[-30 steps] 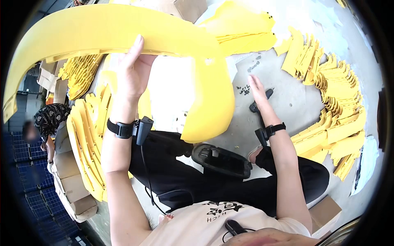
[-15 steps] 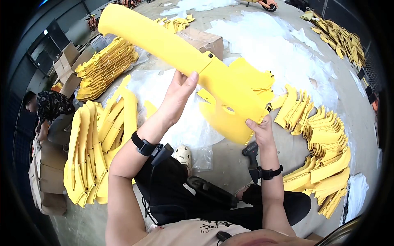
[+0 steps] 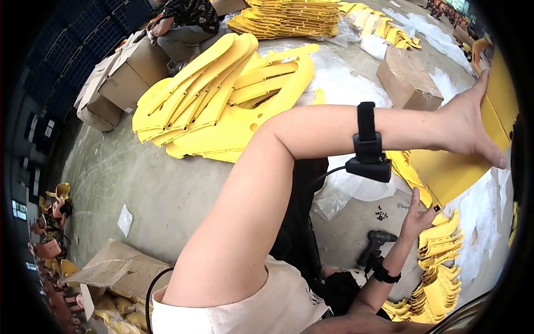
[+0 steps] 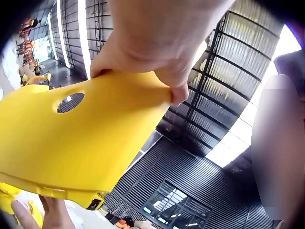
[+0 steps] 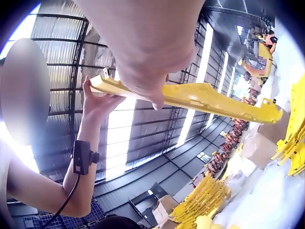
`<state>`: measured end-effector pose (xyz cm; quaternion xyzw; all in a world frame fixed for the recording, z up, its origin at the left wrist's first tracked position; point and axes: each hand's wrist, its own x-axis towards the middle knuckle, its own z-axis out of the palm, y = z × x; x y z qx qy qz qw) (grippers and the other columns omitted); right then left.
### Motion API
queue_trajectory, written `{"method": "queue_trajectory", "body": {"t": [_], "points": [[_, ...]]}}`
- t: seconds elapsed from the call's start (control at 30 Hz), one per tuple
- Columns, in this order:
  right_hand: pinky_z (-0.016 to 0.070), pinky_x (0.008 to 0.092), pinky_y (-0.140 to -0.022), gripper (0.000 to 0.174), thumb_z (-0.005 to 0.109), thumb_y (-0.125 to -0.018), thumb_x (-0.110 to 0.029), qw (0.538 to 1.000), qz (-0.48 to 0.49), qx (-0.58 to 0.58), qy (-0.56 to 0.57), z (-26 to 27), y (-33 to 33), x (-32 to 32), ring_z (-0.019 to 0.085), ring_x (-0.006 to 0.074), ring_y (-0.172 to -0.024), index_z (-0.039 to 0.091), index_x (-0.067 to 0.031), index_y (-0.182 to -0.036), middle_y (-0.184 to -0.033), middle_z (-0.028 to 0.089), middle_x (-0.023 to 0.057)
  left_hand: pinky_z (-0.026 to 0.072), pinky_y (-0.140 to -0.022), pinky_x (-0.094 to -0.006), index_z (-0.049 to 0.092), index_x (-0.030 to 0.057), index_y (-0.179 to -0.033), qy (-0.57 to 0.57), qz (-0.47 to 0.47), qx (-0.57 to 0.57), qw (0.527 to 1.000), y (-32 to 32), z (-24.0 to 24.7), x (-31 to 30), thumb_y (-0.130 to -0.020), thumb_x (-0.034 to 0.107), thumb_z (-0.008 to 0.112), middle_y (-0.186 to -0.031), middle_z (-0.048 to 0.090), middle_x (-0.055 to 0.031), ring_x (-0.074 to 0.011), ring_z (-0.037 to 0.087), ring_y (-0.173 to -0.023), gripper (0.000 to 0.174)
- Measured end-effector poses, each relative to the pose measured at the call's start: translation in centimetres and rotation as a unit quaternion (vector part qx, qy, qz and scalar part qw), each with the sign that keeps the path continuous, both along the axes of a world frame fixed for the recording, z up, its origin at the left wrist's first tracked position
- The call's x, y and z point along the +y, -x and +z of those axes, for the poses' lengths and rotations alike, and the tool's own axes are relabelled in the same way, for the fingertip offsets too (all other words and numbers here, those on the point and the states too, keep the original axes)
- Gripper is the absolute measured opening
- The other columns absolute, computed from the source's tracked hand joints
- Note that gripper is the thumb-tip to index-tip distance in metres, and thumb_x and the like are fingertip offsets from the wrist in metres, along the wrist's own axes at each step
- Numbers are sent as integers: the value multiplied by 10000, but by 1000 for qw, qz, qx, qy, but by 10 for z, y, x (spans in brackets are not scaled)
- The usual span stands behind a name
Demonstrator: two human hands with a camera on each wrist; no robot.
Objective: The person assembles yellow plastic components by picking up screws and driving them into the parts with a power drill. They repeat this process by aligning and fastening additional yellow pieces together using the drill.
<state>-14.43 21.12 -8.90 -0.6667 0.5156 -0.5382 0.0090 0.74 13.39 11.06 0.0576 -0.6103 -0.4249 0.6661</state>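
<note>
A large curved yellow plastic panel [image 3: 456,172] is held up off the floor at the right of the head view. My left hand [image 3: 470,125] grips its upper edge, thumb on one side. In the left wrist view the panel [image 4: 90,138] shows an oval hole and a dark clip at its lower corner. My right hand [image 3: 417,222] holds the lower edge near that corner. The right wrist view shows the panel [image 5: 214,105] almost edge-on, with the left hand [image 5: 97,102] at its far end. A cordless drill [image 3: 378,245] lies on the floor below the right hand.
Several yellow panels [image 3: 206,100] lie piled on the floor, with another stack [image 3: 283,19] behind. More yellow parts [image 3: 436,289] stand in a row at right. Cardboard boxes [image 3: 409,78] and small dark pieces [image 3: 381,212] are about. A person [image 3: 189,25] sits at the back.
The right hand was off the panel a second ago and now holds its edge. The panel has turned, and the head view has swung left, putting it at the right.
</note>
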Motion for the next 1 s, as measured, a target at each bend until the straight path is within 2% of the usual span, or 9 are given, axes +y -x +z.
{"method": "queue_trajectory", "body": {"t": [0.17,0.23,0.37,0.43,0.47,0.57,0.6,0.67,1.0], "points": [[377,372,-1027,327,634,-890,-55,996,78,8,-41,-17,-7,-6,533,270,-1166,594,31,-1203,-1228,602,152,540,-862,-324,325,-121,-1315,28,200,-312,929,-71,44,-12,-448,440,918,-1088,634,-274,-342,657,-977,1191],[404,360,-1002,270,607,-911,-56,984,127,31,-117,-35,-5,-9,573,261,-1108,608,41,-1164,-1174,628,133,514,-903,-331,316,-126,-1363,90,317,-435,838,-102,48,-16,-455,545,873,-1032,661,-254,-346,656,-990,1259],[425,356,-964,213,620,-880,-31,965,180,14,-188,-59,-16,-5,594,276,-1040,638,35,-1081,-1087,647,147,500,-906,-373,383,38,-1426,197,448,-478,730,-193,26,-23,-507,478,856,-1066,649,-214,-344,642,-990,1123],[428,353,-956,206,622,-871,-33,960,181,18,-212,-71,-20,-2,600,279,-1030,642,25,-1068,-1068,650,144,500,-838,-404,430,25,-1386,97,502,-521,683,-235,23,13,-658,274,824,-1031,619,-213,-326,616,-978,865],[429,349,-955,205,621,-871,-34,951,193,24,-240,-75,-23,0,603,281,-1033,642,24,-1066,-1067,651,144,459,-921,-462,220,70,-1511,63,478,-540,690,-265,16,14,-566,330,831,-1100,566,-291,-427,553,-1074,1156],[438,349,-942,205,621,-861,-30,935,209,48,-282,-84,-36,5,607,296,-1025,641,18,-1059,-1053,653,148,453,-957,-424,303,53,-1484,-46,517,-591,618,-338,-1,40,-556,333,843,-1137,587,-251,-398,572,-1069,1110],[443,357,-931,206,621,-854,-29,929,229,71,-283,-89,-39,5,607,308,-1014,639,18,-1053,-1043,651,154,503,-896,-392,384,50,-1438,71,565,-607,554,-382,-25,38,-672,327,838,-1144,619,-189,-319,618,-1030,932],[447,364,-920,206,622,-847,-27,920,247,90,-292,-99,-44,5,606,319,-1003,636,19,-1048,-1034,650,160,454,-965,-373,327,156,-1497,-100,533,-623,564,-427,-37,58,-632,282,849,-1190,575,-199,-303,578,-1104,1018],[480,409,-847,246,662,-786,-36,848,247,206,-421,-151,-39,29,608,364,-972,651,-5,-1030,-1019,647,178,382,-1059,-326,227,128,-1525,-337,476,-592,557,-701,-146,132,-590,88,835,-1321,554,-161,-258,523,-1239,1116]]}}
